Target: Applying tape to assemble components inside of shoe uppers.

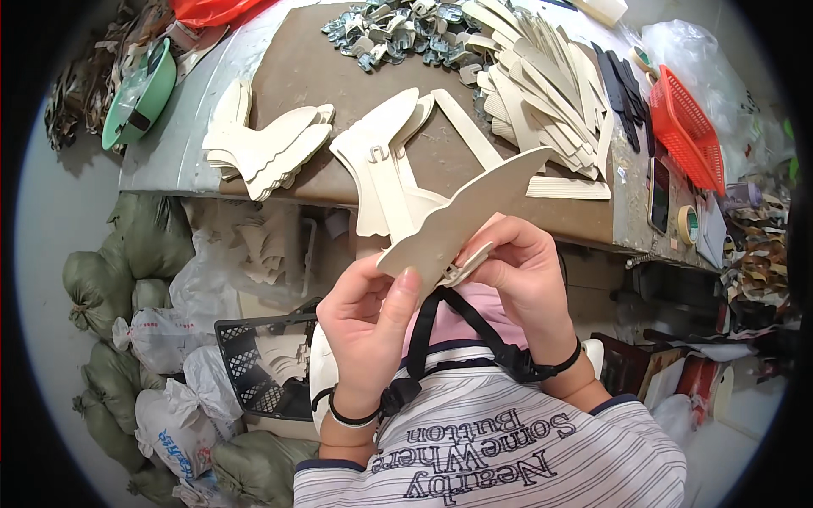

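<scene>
My left hand (364, 317) grips the lower end of a cream leather-like piece (474, 207) with a wavy edge, thumb on its face. At the piece's lower edge, my right hand (529, 271) pinches a short cream strap (468, 264). A small metal fitting shows beside the strap, partly hidden by the fingers. Just beyond my hands, a similar cream piece (366, 182) lies over the table edge with a strap and a metal clip (378, 153) on it. A stack of wavy-edged cream pieces (269, 148) sits farther left.
On the brown-topped table (292, 55) are a heap of metal clips (394, 34) and a fanned pile of cream straps (542, 85). A red basket (688, 127), a phone (659, 195) and tape (688, 224) line the right side. Below left are a black crate (246, 372) and several sacks (97, 288).
</scene>
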Motion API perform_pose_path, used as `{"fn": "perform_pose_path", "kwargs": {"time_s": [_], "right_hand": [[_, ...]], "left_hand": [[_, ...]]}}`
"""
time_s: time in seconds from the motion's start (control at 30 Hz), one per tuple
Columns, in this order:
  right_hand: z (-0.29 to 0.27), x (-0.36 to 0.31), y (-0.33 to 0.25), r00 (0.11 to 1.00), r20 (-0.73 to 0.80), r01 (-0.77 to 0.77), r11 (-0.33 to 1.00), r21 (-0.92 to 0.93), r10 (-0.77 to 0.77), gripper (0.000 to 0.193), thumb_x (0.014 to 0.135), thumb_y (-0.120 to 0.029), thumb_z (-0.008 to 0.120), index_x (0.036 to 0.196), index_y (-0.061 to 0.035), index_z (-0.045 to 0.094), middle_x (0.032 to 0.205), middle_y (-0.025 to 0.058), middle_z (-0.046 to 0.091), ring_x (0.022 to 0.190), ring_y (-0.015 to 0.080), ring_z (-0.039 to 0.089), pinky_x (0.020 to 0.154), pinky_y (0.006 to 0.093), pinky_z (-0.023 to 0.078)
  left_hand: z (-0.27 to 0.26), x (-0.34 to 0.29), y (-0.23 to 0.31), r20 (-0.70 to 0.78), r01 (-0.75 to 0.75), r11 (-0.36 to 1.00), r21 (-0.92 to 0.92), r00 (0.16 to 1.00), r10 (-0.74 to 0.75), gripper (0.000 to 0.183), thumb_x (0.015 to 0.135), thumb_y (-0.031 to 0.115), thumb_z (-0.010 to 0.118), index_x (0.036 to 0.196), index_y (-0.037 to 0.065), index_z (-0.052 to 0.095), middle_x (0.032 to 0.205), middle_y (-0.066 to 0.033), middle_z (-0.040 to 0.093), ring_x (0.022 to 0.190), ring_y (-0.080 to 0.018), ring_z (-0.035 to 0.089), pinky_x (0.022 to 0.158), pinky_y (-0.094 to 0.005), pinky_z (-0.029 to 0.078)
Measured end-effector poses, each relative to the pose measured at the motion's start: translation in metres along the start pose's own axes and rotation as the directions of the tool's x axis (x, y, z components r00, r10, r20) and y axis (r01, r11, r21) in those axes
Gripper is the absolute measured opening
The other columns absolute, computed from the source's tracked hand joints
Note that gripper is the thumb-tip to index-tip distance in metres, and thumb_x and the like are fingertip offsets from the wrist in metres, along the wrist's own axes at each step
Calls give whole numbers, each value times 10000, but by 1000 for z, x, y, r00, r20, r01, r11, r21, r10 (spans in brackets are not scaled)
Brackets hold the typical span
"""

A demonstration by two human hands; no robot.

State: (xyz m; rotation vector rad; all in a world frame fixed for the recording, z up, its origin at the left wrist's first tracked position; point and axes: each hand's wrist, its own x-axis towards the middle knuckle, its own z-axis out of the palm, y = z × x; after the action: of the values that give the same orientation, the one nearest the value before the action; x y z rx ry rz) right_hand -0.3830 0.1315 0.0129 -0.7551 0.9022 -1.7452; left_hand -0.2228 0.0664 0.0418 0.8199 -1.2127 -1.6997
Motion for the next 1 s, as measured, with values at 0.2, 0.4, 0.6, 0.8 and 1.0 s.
{"fn": "perform_pose_path", "kwargs": {"time_s": [0.2, 0.4, 0.6, 0.8, 1.0], "right_hand": [[6, -4, 0, 999, -31, 31, 1000, -3, -31, 167, 813, 105, 651, 959, 31, 615, 964, 91, 609, 880, 171, 636, 791, 298, 559], [18, -10, 4, 986, -147, 75, 995, -71, -85, 151, 819, 76, 666, 957, 38, 616, 946, 92, 606, 838, 159, 627, 766, 282, 552], [25, -19, 7, 868, -28, 323, 606, -727, -496, 206, 736, 72, 699, 922, -7, 659, 903, 106, 628, 816, 224, 611, 683, 298, 501], [22, -21, 3, 738, 344, 555, 233, -799, -580, 370, 602, 109, 645, 945, -26, 680, 960, 78, 646, 837, 257, 604, 713, 328, 505], [21, -27, 4, 707, 370, 553, 146, -820, -603, 360, 616, 73, 651, 955, -48, 679, 928, 64, 645, 830, 253, 613, 700, 325, 507]], "left_hand": [[0, -5, 3, 18, -31, 995, 94, 999, 29, 160, 876, -2, 646, 1024, -63, 642, 882, -60, 675, 770, -86, 609, 706, -229, 490], [-3, 1, 2, 96, -94, 968, 232, 993, 73, 147, 803, -27, 669, 945, -63, 673, 865, -104, 680, 768, -128, 632, 715, -245, 496], [-5, 5, 1, 223, -145, 973, 179, 969, 104, 199, 810, 31, 719, 986, -50, 676, 995, -115, 671, 885, -143, 621, 762, -254, 494], [-12, 2, -6, 155, 59, 997, 49, 986, -66, 228, 913, 121, 638, 1026, -76, 662, 1031, -103, 641, 921, -130, 586, 808, -264, 474], [-10, 0, -4, 91, 122, 992, 41, 988, -125, 204, 925, 69, 583, 1024, -95, 653, 1009, -96, 638, 898, -123, 576, 800, -256, 455]]}}
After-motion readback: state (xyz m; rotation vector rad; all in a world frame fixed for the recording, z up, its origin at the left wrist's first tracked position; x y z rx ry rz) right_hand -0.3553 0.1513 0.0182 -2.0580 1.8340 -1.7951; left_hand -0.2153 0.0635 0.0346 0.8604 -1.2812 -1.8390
